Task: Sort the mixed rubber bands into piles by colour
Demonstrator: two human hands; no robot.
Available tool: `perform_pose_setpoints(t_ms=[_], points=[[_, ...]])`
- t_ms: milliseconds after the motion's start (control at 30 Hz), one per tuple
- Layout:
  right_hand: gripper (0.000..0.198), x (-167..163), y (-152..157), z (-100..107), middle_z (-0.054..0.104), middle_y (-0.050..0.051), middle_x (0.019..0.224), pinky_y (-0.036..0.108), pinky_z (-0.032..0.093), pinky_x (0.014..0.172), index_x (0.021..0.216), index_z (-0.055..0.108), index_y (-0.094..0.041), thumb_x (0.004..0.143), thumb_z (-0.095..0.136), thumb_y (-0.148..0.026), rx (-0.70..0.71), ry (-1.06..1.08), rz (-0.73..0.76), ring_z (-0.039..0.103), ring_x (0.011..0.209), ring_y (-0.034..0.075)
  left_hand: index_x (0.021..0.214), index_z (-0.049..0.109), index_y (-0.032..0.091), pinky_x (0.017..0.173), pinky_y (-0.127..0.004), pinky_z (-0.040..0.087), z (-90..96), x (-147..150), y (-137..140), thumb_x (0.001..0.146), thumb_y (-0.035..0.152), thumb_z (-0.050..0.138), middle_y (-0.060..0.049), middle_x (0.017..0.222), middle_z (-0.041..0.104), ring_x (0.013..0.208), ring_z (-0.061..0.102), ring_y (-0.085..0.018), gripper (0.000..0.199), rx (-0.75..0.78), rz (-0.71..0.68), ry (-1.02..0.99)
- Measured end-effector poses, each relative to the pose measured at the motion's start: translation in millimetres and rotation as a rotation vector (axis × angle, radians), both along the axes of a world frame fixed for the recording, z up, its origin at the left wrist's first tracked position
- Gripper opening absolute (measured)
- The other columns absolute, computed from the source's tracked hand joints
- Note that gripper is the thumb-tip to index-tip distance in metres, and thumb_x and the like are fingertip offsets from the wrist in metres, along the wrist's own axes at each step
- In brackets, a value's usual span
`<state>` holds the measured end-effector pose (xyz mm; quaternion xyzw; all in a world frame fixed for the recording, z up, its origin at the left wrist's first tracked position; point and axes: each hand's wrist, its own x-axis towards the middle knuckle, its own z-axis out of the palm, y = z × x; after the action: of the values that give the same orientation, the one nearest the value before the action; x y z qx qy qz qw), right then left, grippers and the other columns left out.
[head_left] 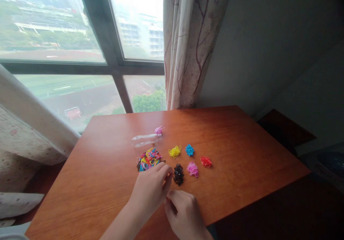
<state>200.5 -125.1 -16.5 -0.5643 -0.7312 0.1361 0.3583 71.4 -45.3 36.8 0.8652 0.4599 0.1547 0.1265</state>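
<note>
My left hand [153,182] reaches over the table with its thumb and fingers pinched together, just left of a pile of black rubber bands [178,174]. Whatever lies between those fingertips is too small to make out. Close below and to the right, my right hand [185,209] is curled with its fingertips together near my left hand; its contents are hidden. Behind my left hand is a heap of mixed-colour rubber bands [150,158], partly covered by it. Separate small piles of yellow [175,152], blue [189,150], pink [192,169] and red rubber bands [206,161] lie to the right.
A clear plastic container [145,139] with a pink top [159,130] lies on its side behind the mixed heap. The brown wooden table [242,154] ends at a window [113,68] with curtains [185,46]. Its right edge faces a dark area.
</note>
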Motion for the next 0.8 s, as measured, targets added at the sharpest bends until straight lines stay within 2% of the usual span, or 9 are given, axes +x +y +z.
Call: perform_pose_setpoints(t_ms=[167, 367, 567, 800], points=[[0.023, 1, 0, -6, 0.064, 0.001, 0.066, 0.025, 0.03, 0.057, 0.074, 0.057, -0.022, 0.091, 0.042, -0.015, -0.001, 0.0, -0.007, 0.062, 0.06, 0.015, 0.083, 0.062, 0.022, 0.06, -0.023, 0.042, -2.6, 22, 15, 0.086, 0.013, 0.051, -0.002, 0.083, 0.069, 0.072, 0.066, -0.016, 0.014, -0.042, -0.04, 0.066], [0.024, 1, -1, -6, 0.064, 0.002, 0.065, 0.026, 0.029, 0.057, 0.072, 0.056, -0.021, 0.091, 0.042, -0.017, -0.019, 0.006, -0.004, 0.061, 0.06, 0.015, 0.084, 0.062, 0.022, 0.058, -0.023, 0.04, -4.8, 17, 12, 0.088, 0.013, 0.051, -0.002, 0.083, 0.069, 0.072, 0.067, -0.016, 0.015, -0.056, -0.039, 0.084], [0.023, 1, -2, 3, 0.064, 0.0, 0.066, 0.024, 0.031, 0.059, 0.075, 0.056, -0.022, 0.091, 0.041, -0.015, -0.066, 0.035, 0.019, 0.061, 0.062, 0.014, 0.085, 0.062, 0.023, 0.059, -0.021, 0.041, -5.2, -8, 6, 0.091, 0.017, 0.046, -0.001, 0.085, 0.07, 0.074, 0.067, -0.015, 0.018, -0.032, 0.015, 0.049], [0.022, 0, 0, 4, 0.062, -0.002, 0.065, 0.025, 0.031, 0.059, 0.077, 0.056, -0.023, 0.093, 0.041, -0.017, -0.074, -0.035, 0.004, 0.059, 0.06, 0.013, 0.089, 0.066, 0.025, 0.057, -0.02, 0.044, -15.4, -59, -4, 0.092, 0.027, 0.047, 0.002, 0.078, 0.07, 0.063, 0.065, -0.013, 0.019, 0.003, 0.146, -0.087]])
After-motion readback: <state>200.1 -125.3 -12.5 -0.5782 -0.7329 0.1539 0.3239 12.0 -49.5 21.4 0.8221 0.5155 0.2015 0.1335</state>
